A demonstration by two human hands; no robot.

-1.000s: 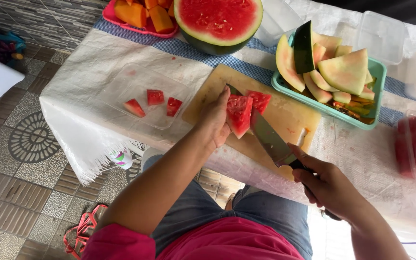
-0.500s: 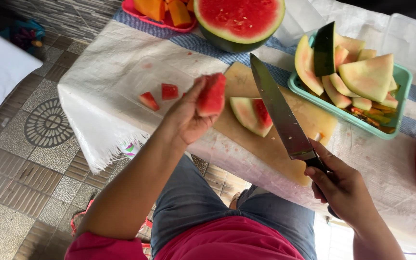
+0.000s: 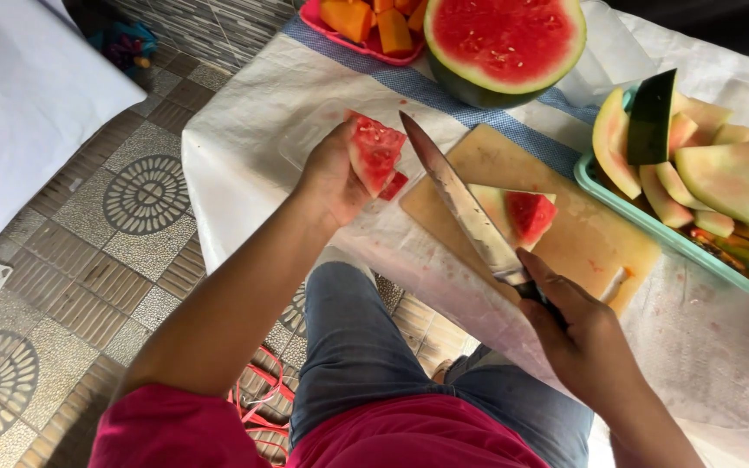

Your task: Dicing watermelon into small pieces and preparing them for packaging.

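Left hand fingers pinch a red watermelon chunk above the surface | right hand fingers wrap the knife handle over the cutting board | chunk likely soft, wet, slippery; best held by its flat sides
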